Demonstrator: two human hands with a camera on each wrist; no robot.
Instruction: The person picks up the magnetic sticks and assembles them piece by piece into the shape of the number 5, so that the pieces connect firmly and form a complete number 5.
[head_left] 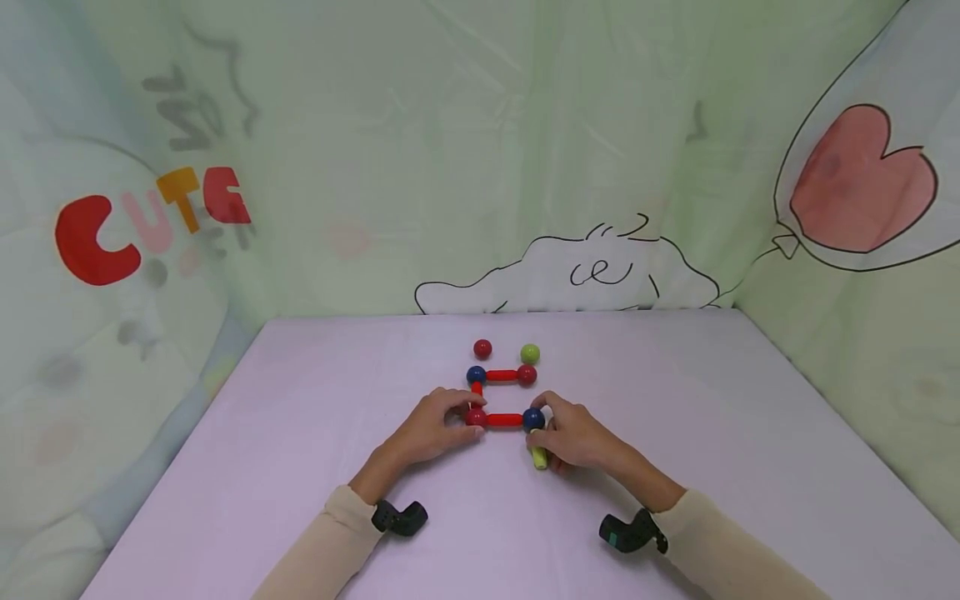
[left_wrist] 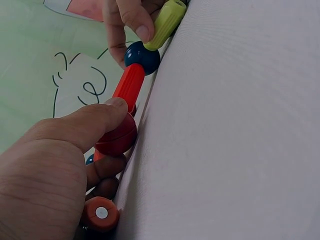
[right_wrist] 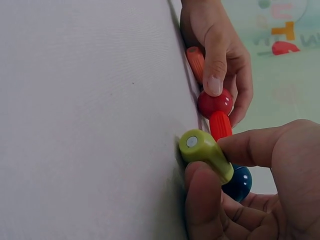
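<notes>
My left hand (head_left: 433,427) grips a red ball (left_wrist: 119,137) at the near left corner of a magnetic building frame, thumb on its near side. An orange magnetic rod (left_wrist: 101,212) with a pale round end lies under that hand. My right hand (head_left: 573,432) pinches a yellow-green magnetic rod (right_wrist: 207,152) between thumb and fingers, one end against the blue ball (head_left: 533,418). Its index finger reaches behind that ball. Between the two near balls runs a red rod (head_left: 505,420). Another red rod (head_left: 477,389) leads back to a far blue ball (head_left: 476,375).
At the back of the frame, a red rod (head_left: 502,376) joins the far blue ball to a red ball (head_left: 527,375). Behind stand a loose red ball (head_left: 482,349) and a green ball (head_left: 530,354). A printed curtain (head_left: 465,167) hangs beyond the pale table (head_left: 337,358).
</notes>
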